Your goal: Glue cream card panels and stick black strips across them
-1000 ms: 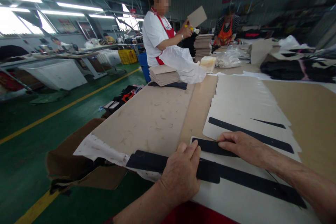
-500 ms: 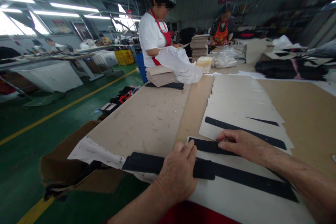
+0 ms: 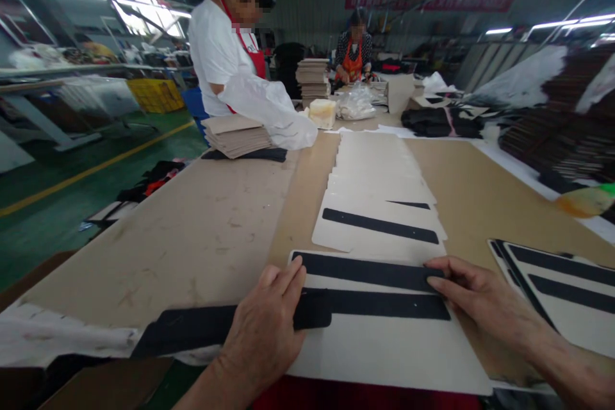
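A pale board lies in front of me with two long black strips across it. At the right end of the upper black strip, my right hand pinches the edge between thumb and fingers. My left hand is wrapped round a bundle of black strips, its fingertips touching the upper strip's left end. Below runs the lower black strip, its left end hidden by the bundle. Just beyond, another black strip rests on the nearest of several overlapping pale boards.
Finished-looking boards with black strips lie at the right. A stack of tan boards sits far left, near a person in a red apron. Another person stands farther back. Dark bundled material lies at the back right.
My right hand has slid rightward along the upper strip to its right end, and the strip now lies straight across the board. My left hand keeps its hold. The view has turned right.
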Tool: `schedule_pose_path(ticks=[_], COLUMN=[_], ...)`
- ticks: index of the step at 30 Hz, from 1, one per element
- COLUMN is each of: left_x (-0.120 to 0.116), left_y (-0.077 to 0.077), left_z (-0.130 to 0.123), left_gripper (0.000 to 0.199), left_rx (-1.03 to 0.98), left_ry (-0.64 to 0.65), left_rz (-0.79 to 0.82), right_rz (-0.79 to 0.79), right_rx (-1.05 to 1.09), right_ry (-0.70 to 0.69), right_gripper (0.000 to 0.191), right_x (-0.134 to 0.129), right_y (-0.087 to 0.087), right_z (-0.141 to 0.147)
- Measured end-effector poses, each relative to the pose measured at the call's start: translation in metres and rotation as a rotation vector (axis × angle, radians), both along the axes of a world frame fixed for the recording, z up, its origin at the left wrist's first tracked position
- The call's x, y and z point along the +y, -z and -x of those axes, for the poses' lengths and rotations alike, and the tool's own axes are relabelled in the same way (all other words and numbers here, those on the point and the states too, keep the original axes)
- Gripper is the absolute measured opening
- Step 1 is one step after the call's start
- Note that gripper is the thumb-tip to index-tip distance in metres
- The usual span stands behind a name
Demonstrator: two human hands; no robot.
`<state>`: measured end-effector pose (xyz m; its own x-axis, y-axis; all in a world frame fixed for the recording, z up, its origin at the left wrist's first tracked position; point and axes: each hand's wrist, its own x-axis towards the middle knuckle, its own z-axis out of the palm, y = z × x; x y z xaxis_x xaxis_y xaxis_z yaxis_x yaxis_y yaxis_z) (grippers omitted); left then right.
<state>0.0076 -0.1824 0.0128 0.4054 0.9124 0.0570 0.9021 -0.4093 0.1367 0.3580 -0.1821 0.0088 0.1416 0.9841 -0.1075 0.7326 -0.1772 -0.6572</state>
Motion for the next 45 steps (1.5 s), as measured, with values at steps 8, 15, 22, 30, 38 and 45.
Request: schedule_pose_path(ticks=[8, 15, 22, 30, 38, 45], left_x=[0.003, 0.004, 0.005, 0.005, 0.004, 0.009], left_y=[0.011, 0.017, 0.019, 0.018, 0.011, -0.029], left_z=[0.005, 0.009, 0.010, 0.010, 0.007, -0.019], left_gripper=[0.073, 0.071, 0.068, 0.065, 0.069, 0.069], left_rx=[0.024, -0.007, -0.008, -0.016, 0.011, 0.136], left_ry=[0.023, 0.056, 0.070, 0.093, 0.041, 0.039], left_rz=[-0.099, -0.172, -0.208, -0.223, -0.121, 0.025], right_rz=[0.012, -0.052, -0.061, -0.057, -0.170, -0.113], right_rx=[0.044, -0.047, -0.077, -0.146, -0.448, -0.939], right_ry=[0.073, 0.098, 0.112, 0.102, -0.088, -0.364], right_gripper=[0.034, 0.023, 0.021, 0.013, 0.012, 0.048], right_x=[0.003, 0.013, 0.017, 0.018, 0.017, 0.005], right_y=[-0.002, -0.007, 0.001, 0.003, 0.002, -0.023], right_z=[0.006, 0.015, 0.018, 0.018, 0.023, 0.061])
